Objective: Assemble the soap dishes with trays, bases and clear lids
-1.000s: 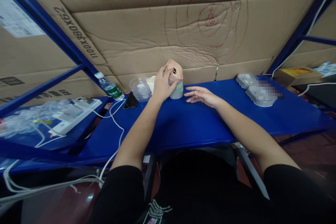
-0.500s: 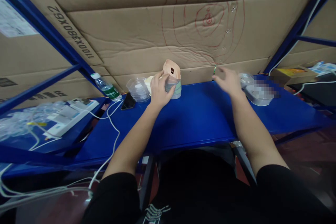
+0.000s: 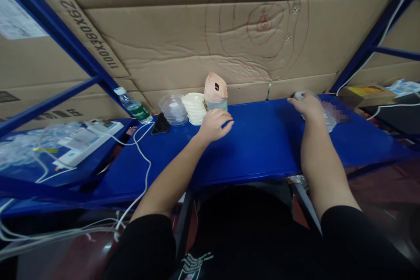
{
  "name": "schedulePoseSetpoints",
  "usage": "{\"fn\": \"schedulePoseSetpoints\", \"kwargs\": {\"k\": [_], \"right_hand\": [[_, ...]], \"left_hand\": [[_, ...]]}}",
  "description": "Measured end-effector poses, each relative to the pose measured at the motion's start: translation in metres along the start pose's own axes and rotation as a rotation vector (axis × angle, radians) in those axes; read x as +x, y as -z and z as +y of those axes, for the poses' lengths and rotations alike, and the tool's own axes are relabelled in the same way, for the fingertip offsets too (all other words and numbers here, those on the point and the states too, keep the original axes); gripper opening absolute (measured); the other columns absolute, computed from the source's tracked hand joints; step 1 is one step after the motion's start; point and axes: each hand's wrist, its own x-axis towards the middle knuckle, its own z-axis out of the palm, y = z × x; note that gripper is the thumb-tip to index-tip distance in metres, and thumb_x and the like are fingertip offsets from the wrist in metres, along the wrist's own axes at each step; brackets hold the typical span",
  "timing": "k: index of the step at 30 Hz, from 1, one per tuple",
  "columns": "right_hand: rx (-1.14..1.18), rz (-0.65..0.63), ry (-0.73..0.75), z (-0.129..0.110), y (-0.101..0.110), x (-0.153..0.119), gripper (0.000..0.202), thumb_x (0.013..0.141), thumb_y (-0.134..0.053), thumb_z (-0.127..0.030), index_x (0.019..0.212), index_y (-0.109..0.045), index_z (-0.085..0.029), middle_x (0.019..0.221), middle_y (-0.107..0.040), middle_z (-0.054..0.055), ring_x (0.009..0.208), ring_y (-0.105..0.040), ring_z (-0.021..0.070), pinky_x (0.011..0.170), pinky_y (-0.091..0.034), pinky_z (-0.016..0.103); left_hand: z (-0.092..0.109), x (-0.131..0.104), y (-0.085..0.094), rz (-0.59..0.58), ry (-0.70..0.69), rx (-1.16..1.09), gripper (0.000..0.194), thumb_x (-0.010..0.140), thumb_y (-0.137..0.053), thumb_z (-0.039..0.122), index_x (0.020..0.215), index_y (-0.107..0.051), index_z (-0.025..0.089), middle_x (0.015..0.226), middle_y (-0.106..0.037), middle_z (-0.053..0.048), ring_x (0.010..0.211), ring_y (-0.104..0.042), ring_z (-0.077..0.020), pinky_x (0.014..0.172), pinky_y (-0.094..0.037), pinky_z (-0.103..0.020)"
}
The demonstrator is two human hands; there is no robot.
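Observation:
My left hand (image 3: 216,124) hovers over the blue table with bent fingers and the thumb apart, holding nothing. Just behind it stands a stack of peach and pale green cup-like containers (image 3: 215,88), the top one marked with a dark patch. To its left rises a stack of cream-coloured containers (image 3: 194,107), beside clear plastic bowls (image 3: 173,111). On the right, my right hand (image 3: 309,106) reaches over a clear plastic container (image 3: 330,121), thumb stretched out to the left. Its fingertips partly cover a small whitish clear piece; firm contact cannot be made out.
A water bottle (image 3: 133,106) leans at the left, near a black phone-like object (image 3: 160,124) and white cables (image 3: 144,157). Blue frame posts (image 3: 361,43) flank the table (image 3: 249,148); a cardboard wall (image 3: 170,35) stands behind. A power strip (image 3: 87,146) lies far left.
My left hand has drawn away from the peach and green stack, down towards me, uncovering the cream stack. My right hand has moved right, over the clear containers.

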Motion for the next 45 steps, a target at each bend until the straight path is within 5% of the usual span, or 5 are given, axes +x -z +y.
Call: {"fn": "schedulePoseSetpoints", "kwargs": {"k": [8,17,26,35,45], "right_hand": [[-0.057,-0.244,0.170,-0.058,-0.023,-0.026,0.084,0.096,-0.071,-0.072,0.155,-0.066,-0.013,0.150,-0.073,0.028,0.140,-0.070,0.0475,0.115,-0.056,0.061],[0.177,-0.306,0.879,-0.096,-0.058,-0.057,0.086,0.092,-0.083,-0.056,0.168,-0.057,-0.023,0.177,-0.052,0.017,0.163,-0.051,0.0416,0.135,-0.040,0.063],[-0.055,-0.291,0.706,-0.087,-0.064,-0.051,0.103,0.083,-0.091,-0.056,0.172,-0.051,-0.025,0.182,-0.042,0.023,0.168,-0.038,0.0534,0.131,-0.031,0.080],[0.306,-0.403,0.971,-0.100,-0.069,-0.057,0.094,0.071,-0.100,-0.042,0.159,-0.068,-0.030,0.167,-0.063,0.013,0.156,-0.058,0.0421,0.131,-0.045,0.063],[0.382,-0.501,0.902,-0.097,-0.070,-0.057,0.099,0.067,-0.103,-0.049,0.157,-0.070,-0.026,0.158,-0.069,0.015,0.148,-0.064,0.0423,0.129,-0.047,0.065]], "left_hand": [[-0.001,-0.005,-0.010,-0.127,-0.014,0.030,0.028,0.110,-0.059,0.039,0.105,-0.082,0.024,0.105,-0.086,-0.008,0.104,-0.080,-0.0279,0.092,-0.060,-0.048],[-0.003,-0.010,-0.018,-0.180,-0.025,0.016,0.026,0.110,-0.062,0.038,0.108,-0.083,0.022,0.106,-0.086,-0.009,0.103,-0.081,-0.0282,0.091,-0.061,-0.047],[-0.007,-0.012,-0.021,-0.205,0.009,-0.010,0.022,0.107,-0.068,0.036,0.110,-0.084,0.022,0.108,-0.086,-0.012,0.107,-0.082,-0.0296,0.095,-0.064,-0.049],[-0.011,-0.014,-0.023,-0.174,0.031,-0.035,0.042,0.097,-0.085,0.040,0.133,-0.077,0.021,0.140,-0.076,-0.018,0.130,-0.074,-0.0361,0.112,-0.062,-0.057],[-0.013,-0.015,-0.025,-0.158,0.014,-0.027,0.047,0.096,-0.087,0.045,0.135,-0.076,0.022,0.142,-0.074,-0.019,0.131,-0.072,-0.0368,0.113,-0.060,-0.059]]}}
